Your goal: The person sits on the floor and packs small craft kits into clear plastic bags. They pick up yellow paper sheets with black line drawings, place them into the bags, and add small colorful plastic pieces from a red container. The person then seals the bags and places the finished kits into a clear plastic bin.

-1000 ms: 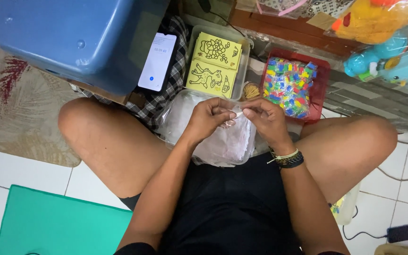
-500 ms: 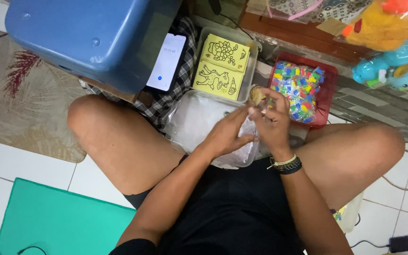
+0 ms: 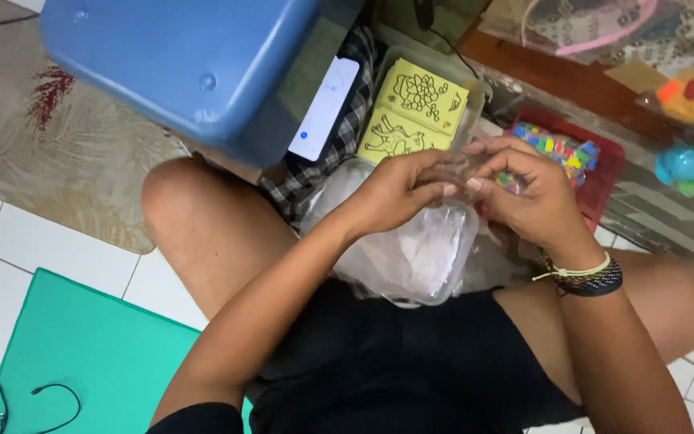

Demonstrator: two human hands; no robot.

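You sit cross-legged on the tiled floor, w/ both hands raised together above your lap. Your left hand (image 3: 399, 193) and right hand (image 3: 528, 197) meet fingertip to fingertip; thumb and fingers of each are pinching the top edge of a clear plastic bag (image 3: 415, 253), which hangs down btw. your knees and rests on the black shorts. What is inside the bag I cannot tell, it is too blurred. Just beyond the hands lies a tray w/ yellow picture cards (image 3: 411, 120), and to the right of it a red basket of colourful blocks (image 3: 580, 153). A phone (image 3: 324, 108) leans near the blue plastic tub (image 3: 178, 60). A green mat (image 3: 82, 362) is beside your left leg.
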